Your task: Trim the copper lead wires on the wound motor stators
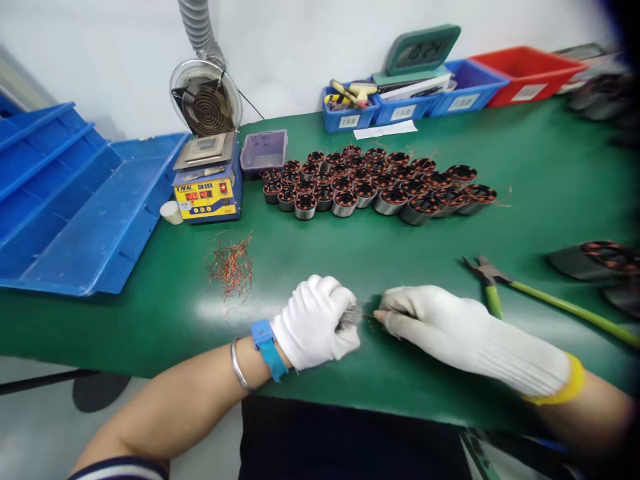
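My left hand (pixel 317 323), in a white glove with a blue wrist strap, is closed around a motor stator (pixel 349 316); only a small grey metal side of it shows between the fingers. From the stator a thin dark wire (pixel 367 316) reaches toward my right hand (pixel 425 317). That hand wears a white knit glove with a yellow cuff, and its bare thumb or fingertip pinches the wire's end. Green-handled cutting pliers (pixel 487 273) lie beside the right hand, on the green table (pixel 165 320).
Many stators with copper windings (pixel 345 202) stand in rows farther back. Copper wire clippings (pixel 233 267) lie in a pile at left. Behind are a yellow-and-blue soldering unit (pixel 207 200), a purple tray (pixel 264 150), blue trays (pixel 107 200), tool bins (pixel 350 120) and a clock (pixel 423 50).
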Tool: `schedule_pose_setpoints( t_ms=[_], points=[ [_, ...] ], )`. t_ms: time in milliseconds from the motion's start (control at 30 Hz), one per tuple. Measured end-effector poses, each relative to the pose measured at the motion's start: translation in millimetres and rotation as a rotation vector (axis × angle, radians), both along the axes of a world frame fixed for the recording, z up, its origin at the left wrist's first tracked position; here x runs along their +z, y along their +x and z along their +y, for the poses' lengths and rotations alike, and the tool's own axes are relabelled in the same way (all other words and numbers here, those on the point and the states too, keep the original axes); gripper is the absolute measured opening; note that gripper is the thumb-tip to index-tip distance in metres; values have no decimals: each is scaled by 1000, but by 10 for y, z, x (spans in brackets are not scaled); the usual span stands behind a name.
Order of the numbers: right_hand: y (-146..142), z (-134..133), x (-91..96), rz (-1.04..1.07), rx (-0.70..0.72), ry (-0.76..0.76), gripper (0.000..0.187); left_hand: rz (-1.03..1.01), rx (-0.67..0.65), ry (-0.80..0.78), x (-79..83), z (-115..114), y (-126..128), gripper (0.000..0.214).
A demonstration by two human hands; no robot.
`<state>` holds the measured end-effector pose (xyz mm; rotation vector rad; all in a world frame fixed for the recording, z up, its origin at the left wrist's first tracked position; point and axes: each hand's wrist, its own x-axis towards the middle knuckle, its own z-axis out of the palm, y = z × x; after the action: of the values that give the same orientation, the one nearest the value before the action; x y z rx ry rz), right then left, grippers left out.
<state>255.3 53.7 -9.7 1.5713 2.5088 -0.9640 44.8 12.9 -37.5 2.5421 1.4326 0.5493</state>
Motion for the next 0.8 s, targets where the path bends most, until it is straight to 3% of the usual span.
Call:
schedule_pose_setpoints(
  t_ms=[100,200,300,367,433,533,667,733,800],
  points=[
    [42,-51,59,3,6,126,33,6,-8,1,9,-3,-3,15],
    [36,-146,48,119,22,467,38,10,-5,-9,15,-6,-6,15],
    [-8,-289,-73,-24,184,775,27,7,-9,-8,13,-7,-7,15],
    [-19,-397,-139,-74,280,845,27,3,-7,-4,9,-4,-7,16],
    [-3,-489,-128,18,326,838,34,3,-8,-8,8,0,-6,16],
    [19,-519,24,186,285,810,37,-3,-19,-8,16,5,-6,14],
    [-54,-245,178,188,109,788,41,-26,-9,15,22,6,-8,12],
    [-97,-21,167,165,-53,647,41,-32,0,36,15,7,-7,12],
    [-113,173,135,286,-200,311,38,-30,3,49,3,10,-6,12]
  ],
)
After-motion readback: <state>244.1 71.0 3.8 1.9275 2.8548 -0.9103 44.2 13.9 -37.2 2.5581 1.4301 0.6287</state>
